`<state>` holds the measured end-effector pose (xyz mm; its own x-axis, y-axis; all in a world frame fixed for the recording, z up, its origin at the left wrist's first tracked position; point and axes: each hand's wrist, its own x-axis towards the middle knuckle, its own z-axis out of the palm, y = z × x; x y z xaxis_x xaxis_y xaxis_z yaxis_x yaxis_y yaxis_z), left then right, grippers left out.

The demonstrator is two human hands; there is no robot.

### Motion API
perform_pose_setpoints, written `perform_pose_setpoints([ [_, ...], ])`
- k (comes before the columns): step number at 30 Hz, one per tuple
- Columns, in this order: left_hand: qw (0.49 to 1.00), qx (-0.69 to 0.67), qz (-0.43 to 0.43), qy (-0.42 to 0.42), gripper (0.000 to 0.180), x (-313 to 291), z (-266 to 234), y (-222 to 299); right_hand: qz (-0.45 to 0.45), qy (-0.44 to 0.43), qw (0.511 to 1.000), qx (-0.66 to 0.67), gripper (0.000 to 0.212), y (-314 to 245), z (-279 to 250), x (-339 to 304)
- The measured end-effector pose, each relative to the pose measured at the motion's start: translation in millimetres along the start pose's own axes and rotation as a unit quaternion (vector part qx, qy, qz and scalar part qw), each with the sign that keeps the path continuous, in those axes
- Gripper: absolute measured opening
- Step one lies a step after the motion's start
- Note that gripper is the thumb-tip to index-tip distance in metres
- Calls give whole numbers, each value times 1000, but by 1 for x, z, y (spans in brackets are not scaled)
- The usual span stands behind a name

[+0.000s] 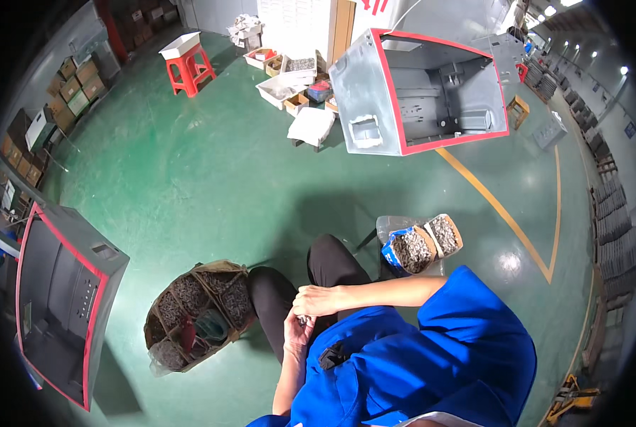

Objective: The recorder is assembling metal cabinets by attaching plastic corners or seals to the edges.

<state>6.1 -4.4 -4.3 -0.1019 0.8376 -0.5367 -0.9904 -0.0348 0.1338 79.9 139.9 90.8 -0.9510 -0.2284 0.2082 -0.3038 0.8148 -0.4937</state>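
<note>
- Small dark metal parts (302,320), too small to be told apart, are being handled between the two hands above the lap; the step in hand is judged to be the sorting or picking of small fasteners from one palm.
- The left hand (297,333) is held palm-up and cupped under the parts, its fingers half curled, so it is neither flat open nor fully shut.
- The right hand (316,300) is closed in a pinch over the left palm; whether a part is actually gripped between its fingertips cannot be told.
- The next move is judged to call for a fine fingertip pinch on a single piece, with the cupped palm kept level so that nothing rolls off.
- A divided cardboard box (198,313) stands on the green floor (190,178) just left of the knees; its compartments are filled with dull grey, loose fasteners, and something reddish and something teal lie in the middle cells.
- Two open bags of screws (423,245), one blue-sided and one brown, rest on a low stool beside the right knee.
- A grey sheet-metal cabinet with a red rim (417,89) stands open ahead, boxy and smooth, with brackets inside.
- A second red-rimmed cabinet (62,299) lies at the left edge of the view.
- The floor is glossy, painted and marked with a yellow line (503,210).
</note>
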Motion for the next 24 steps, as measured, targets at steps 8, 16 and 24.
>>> perform_pose_setpoints([
  [8,996,57,-28,57,27,-15,57,-2,135,388,893,-185,23,17,-184,-21],
  [16,984,125,-100,-75,17,3,36,-3,376,511,662,-399,68,79,-298,-96],
  [24,983,150,-81,-76,17,-3,33,-1,468,434,739,-216,39,110,-278,-77],
])
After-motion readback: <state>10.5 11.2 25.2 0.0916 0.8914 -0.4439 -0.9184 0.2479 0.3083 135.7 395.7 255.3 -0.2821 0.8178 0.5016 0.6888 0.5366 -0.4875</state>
